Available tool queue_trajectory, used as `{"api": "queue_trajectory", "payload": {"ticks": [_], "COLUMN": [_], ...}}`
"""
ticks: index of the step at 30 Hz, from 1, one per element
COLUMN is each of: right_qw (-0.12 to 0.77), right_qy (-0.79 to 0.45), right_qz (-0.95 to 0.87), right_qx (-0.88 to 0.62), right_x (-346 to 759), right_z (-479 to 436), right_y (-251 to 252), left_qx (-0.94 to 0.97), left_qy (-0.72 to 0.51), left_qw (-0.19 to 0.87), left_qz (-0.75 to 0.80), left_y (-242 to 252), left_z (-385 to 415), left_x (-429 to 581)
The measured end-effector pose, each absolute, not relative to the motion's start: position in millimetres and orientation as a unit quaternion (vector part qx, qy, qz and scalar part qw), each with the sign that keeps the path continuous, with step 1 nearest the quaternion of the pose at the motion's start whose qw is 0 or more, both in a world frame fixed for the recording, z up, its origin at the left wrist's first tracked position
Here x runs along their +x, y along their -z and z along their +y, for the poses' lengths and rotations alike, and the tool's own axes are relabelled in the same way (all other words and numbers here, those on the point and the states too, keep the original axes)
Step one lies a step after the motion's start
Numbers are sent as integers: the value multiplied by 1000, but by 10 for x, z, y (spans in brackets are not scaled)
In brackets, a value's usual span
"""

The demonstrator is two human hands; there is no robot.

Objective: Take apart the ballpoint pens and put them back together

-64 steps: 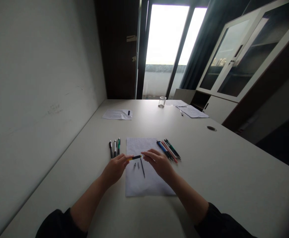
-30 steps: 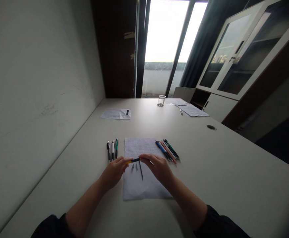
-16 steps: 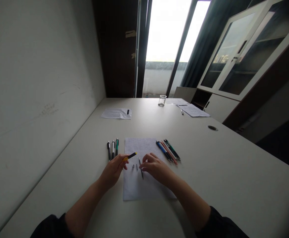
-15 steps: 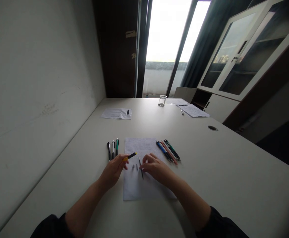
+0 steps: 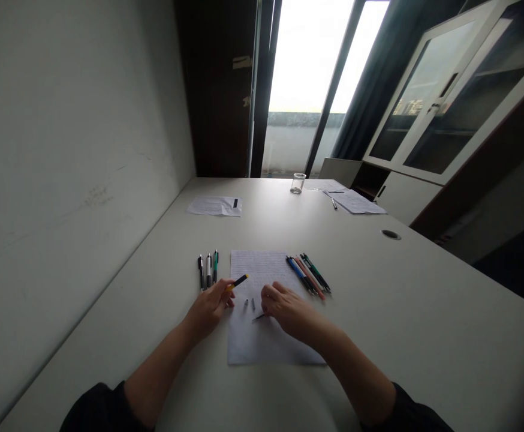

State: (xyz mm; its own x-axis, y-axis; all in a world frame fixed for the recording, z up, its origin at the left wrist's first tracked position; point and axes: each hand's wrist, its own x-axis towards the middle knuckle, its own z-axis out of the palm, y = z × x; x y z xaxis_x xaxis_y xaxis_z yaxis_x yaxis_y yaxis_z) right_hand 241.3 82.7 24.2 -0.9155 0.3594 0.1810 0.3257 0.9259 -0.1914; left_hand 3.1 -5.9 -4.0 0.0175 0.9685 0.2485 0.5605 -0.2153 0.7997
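Note:
My left hand [image 5: 210,308] pinches a yellow and black pen barrel [image 5: 238,281], its black end pointing up and to the right. My right hand [image 5: 289,308] rests on a lined sheet of paper [image 5: 262,342], its fingertips closed on a thin dark refill [image 5: 259,316] that lies on the sheet. Two small grey pen parts [image 5: 249,304] lie on the paper between my hands. Three pens [image 5: 208,270] lie side by side left of the sheet. Several coloured pens [image 5: 309,274] lie in a row at its right.
The white table [image 5: 401,300] runs along a wall on the left. At the far end stand a glass jar [image 5: 297,183], a folded paper [image 5: 214,206], and more papers with a pen [image 5: 354,202]. A cable hole [image 5: 391,234] sits at the right.
My hands have come apart: the left one lifted the yellow and black barrel away, and the right one dropped to the paper and took the thin refill, which has turned from upright to slanted.

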Motion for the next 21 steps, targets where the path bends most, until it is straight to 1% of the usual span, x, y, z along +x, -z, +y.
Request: {"api": "queue_trajectory", "payload": {"ticks": [5, 9, 15, 19, 21], "right_qw": [120, 168, 324, 412, 451], "right_qy": [-87, -176, -297, -440, -490], "right_qz": [-974, -949, -868, -753, -696], "right_qx": [-172, -200, -231, -265, -268], "right_x": [2452, 2472, 2473, 2433, 2404], "right_z": [806, 866, 979, 964, 938], "right_y": [-224, -232, -212, -211, -228], "left_qx": [662, 670, 692, 699, 704], "left_qy": [-413, -423, -429, -428, -427], "left_qw": [261, 266, 229, 224, 220], "left_qz": [568, 548, 534, 528, 524], "left_y": [44, 42, -9, -22, -22], "left_z": [-63, -67, -86, -102, -108], "left_x": [29, 26, 32, 34, 36]}}
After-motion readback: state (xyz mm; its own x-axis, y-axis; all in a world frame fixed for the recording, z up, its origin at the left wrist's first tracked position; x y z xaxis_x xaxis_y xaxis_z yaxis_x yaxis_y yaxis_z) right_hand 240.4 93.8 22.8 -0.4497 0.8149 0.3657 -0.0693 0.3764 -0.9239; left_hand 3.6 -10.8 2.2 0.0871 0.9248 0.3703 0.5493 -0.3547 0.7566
